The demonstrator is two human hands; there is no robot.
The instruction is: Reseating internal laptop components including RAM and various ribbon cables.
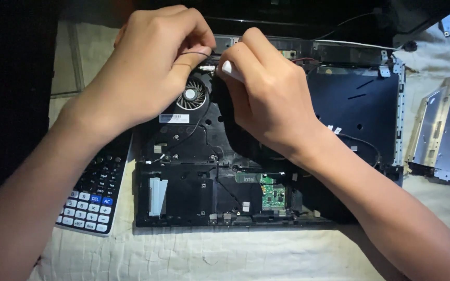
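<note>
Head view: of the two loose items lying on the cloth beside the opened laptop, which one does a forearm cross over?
The calculator, dark with white and blue keys, left of the laptop chassis; the left forearm passes over its upper end. The silver optical drive on the right lies untouched.

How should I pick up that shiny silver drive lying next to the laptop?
Probably by the two long edges of the silver drive, coming down from above. It lies flat on the white cloth at the right of the opened laptop, thin and wide, so a grip across its narrow width looks steadier than pinching a corner. Both hands are busy near the fan.
</note>
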